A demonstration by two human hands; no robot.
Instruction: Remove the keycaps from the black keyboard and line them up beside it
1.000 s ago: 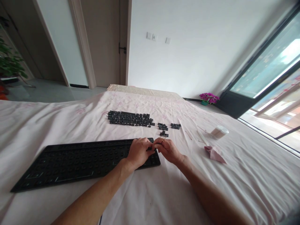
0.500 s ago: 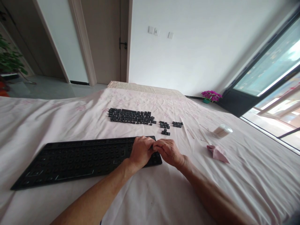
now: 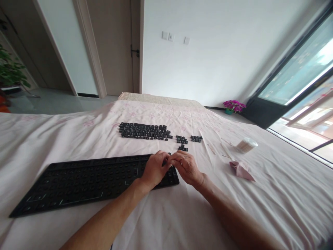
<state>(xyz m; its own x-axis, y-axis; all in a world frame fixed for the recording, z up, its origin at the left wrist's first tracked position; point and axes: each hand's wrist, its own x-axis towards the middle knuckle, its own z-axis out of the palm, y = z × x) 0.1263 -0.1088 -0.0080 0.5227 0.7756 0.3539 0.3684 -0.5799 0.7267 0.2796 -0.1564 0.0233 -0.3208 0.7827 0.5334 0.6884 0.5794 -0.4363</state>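
Note:
A black keyboard base [image 3: 85, 180] with most keycaps off lies on the pale pink bedsheet. My left hand [image 3: 156, 168] is over its right end, fingers curled together. Beside it, my right hand [image 3: 187, 167] pinches above the keyboard's upper right corner, its fingertips meeting those of the left. Whatever is between the fingers is hidden. Beyond the keyboard, loose black keycaps [image 3: 144, 132] lie in rows, with smaller groups of keycaps [image 3: 181, 139] to their right.
To the right are a clear tub of cotton swabs [image 3: 246, 145], a few loose swabs [image 3: 211, 149] and a crumpled pink cloth [image 3: 241, 171]. Pink flowers in a green pot [image 3: 229, 111] stand on the floor by the glass door.
The right hand's fingers have shifted slightly and both hands stay at the keyboard's right end. The view has tilted a little.

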